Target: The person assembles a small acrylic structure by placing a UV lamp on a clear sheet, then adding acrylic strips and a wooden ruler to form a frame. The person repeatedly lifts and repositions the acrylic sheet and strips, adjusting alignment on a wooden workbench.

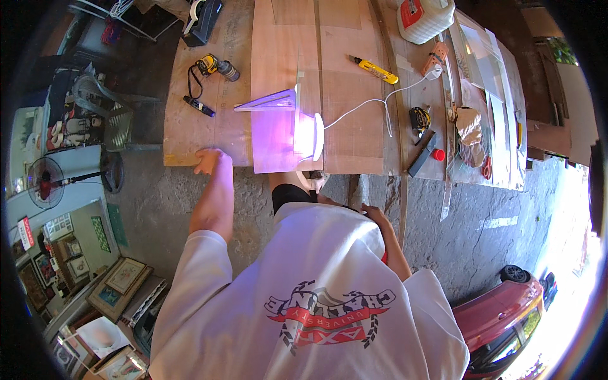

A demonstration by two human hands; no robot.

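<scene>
Head cam: my left hand (208,159), fingers curled, presses the plywood sheet's (196,126) near edge. Right hand (373,214) hangs by my waist, grip can't tell. Glowing purple lamp (310,134) near that edge, mid; prob light, fragile, take by base.

The left hand (208,159) rests its fingers (201,166) on the near edge of the desk (190,126), with a lamp (311,136) on the desk to their right and a set square (269,101) just behind the lamp. Farther behind the fingers lie a marker (199,106) and a small drill (216,65). Well to their right sit a utility knife (373,69), a tape measure (418,118) and scissors (486,168).
</scene>
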